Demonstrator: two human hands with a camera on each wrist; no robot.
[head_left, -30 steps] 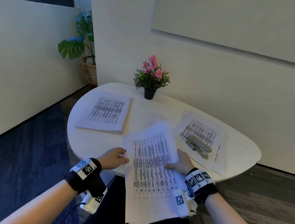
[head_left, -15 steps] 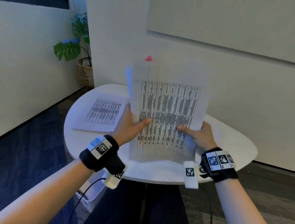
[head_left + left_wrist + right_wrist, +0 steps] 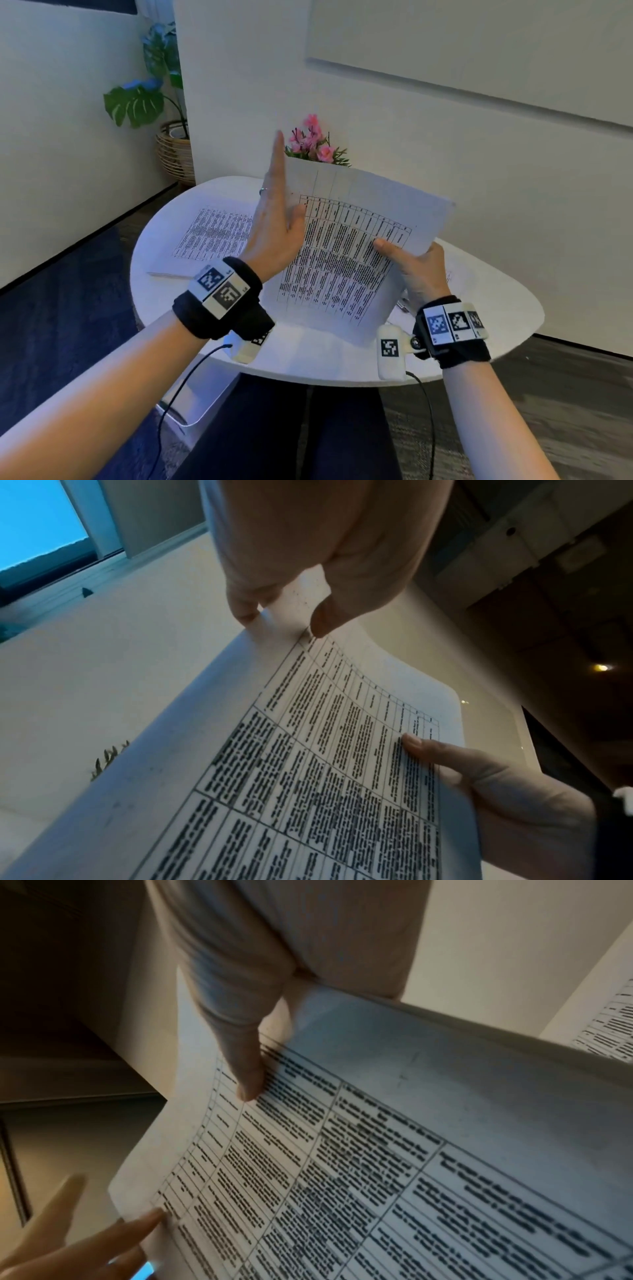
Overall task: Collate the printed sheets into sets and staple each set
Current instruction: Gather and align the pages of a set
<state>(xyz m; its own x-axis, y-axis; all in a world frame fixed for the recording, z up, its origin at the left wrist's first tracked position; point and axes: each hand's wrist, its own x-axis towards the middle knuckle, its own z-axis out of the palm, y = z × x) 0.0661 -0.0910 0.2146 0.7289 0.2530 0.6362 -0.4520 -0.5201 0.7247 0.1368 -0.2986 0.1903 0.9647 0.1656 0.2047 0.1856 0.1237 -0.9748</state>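
Our fingers point(image 3: 278, 161) on the left hand point(image 3: 275, 226) stand straight and together, pointing up, flat against the left edge of the held set of sheets point(image 3: 346, 250); they curl round nothing. In the left wrist view the left thumb point(image 3: 323, 620) hangs just off the printed face near the top corner, while a fingertip touches the paper's edge. We cannot tell whether the thumb itself rests on the page.

The right hand point(image 3: 419, 270) grips the set at its right edge. Its thumb point(image 3: 387, 247) lies across the printed table on the front, and the other fingers are hidden behind the paper. The right wrist view shows that thumb point(image 3: 248, 1074) pressed onto the top rows of print, with the page pinched below it.

We hold the set upright and tilted, its lower edge close to or resting on the white table point(image 3: 496, 308); contact is hard to judge. The front sheet carries a grid of dark text.

Both wrists wear black bands with square coded tags, and a small white camera unit hangs under each.

Further back on the left of the table lies a flat stack of printed sheets point(image 3: 212, 233), well apart from the held set. To the right, behind our right hand, a sliver of more paper point(image 3: 452, 274) shows on the table.

Beyond the held set's top edge, pink flowers point(image 3: 313, 140) rise from a small plant. Farther still, in the corner by the wall, a large-leafed plant point(image 3: 137, 102) stands in a woven basket point(image 3: 173, 150) on the floor.
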